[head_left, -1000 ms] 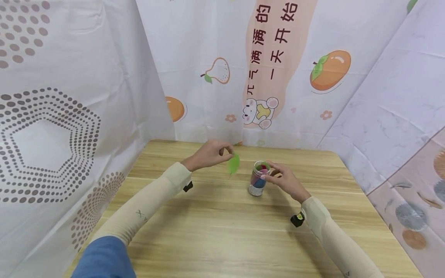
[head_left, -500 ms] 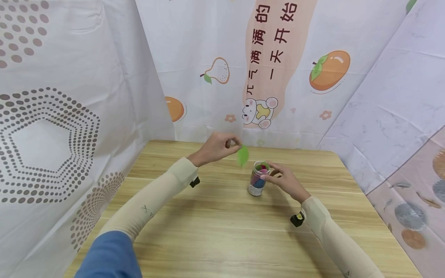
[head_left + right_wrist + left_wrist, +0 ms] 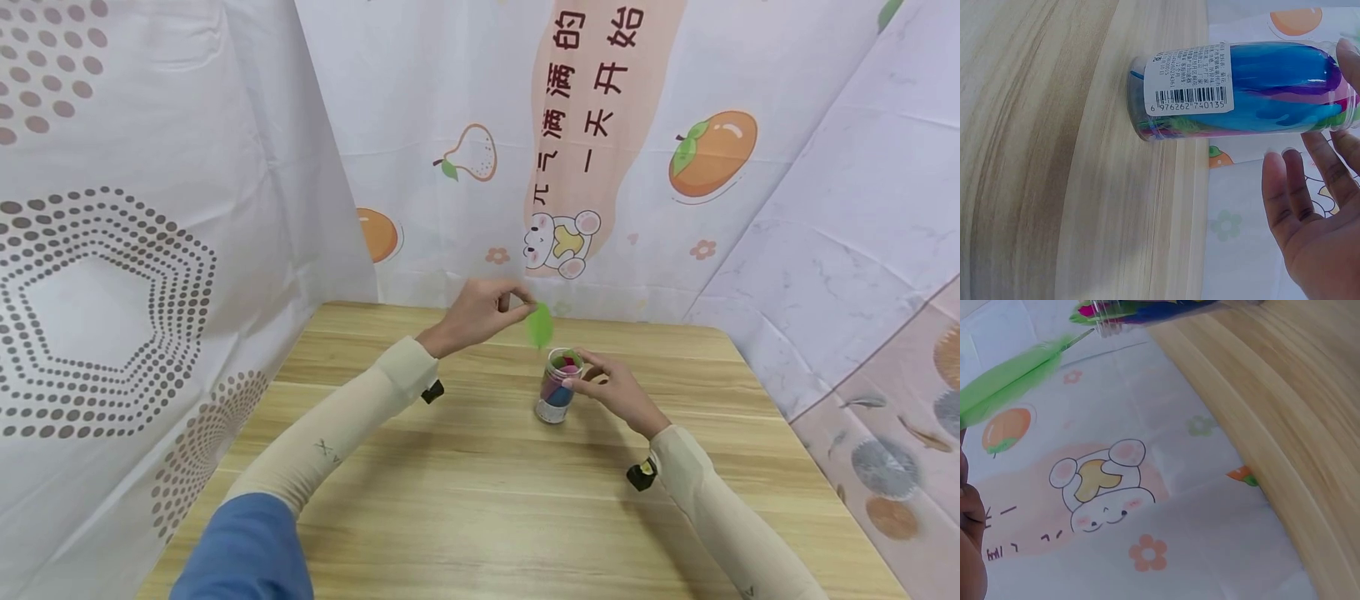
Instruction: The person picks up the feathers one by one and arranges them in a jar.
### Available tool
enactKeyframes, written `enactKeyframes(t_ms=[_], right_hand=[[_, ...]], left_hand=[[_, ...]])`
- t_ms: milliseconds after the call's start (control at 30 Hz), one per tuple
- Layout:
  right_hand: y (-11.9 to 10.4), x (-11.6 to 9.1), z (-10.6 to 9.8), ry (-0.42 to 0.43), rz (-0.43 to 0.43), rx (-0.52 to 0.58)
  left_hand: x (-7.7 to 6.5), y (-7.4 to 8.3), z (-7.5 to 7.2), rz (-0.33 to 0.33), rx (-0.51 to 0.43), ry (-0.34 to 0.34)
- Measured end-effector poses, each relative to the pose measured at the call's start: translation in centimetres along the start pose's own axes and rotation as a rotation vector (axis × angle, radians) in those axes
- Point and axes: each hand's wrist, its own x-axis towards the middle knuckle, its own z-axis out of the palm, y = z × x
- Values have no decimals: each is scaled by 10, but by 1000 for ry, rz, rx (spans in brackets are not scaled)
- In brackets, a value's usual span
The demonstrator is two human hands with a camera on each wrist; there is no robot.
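A bright green feather (image 3: 539,325) hangs from the fingertips of my left hand (image 3: 483,312), which pinches its upper end. In the left wrist view the feather (image 3: 1010,378) points its bare quill towards the mouth of a clear jar, close by it. The jar (image 3: 553,402) stands upright on the table, packed with blue, pink, purple and green feathers. Around its upper part, thumb and fingers of my right hand (image 3: 618,392) grip it from the right. The right wrist view shows a white barcode label (image 3: 1188,81) low on its side.
The wooden table (image 3: 465,500) ends at a printed white cloth (image 3: 450,83) behind the jar. More hanging cloth closes in the left side (image 3: 127,308) and the right side (image 3: 847,208).
My left hand has moved right and slightly up with the green feather, from left of the jar to just above its mouth. The right hand and jar have stayed put.
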Motion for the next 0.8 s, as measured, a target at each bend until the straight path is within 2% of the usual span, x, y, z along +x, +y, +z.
enactKeyframes(t_ms=[167, 400, 800], right_hand=[[1, 0, 0, -3, 0, 16], [1, 0, -1, -12, 15, 29], [1, -1, 0, -21, 15, 46]], left_hand=[[3, 5, 7, 10, -43, -1], [4, 7, 20, 77, -74, -29], [-3, 6, 32, 63, -123, -203]])
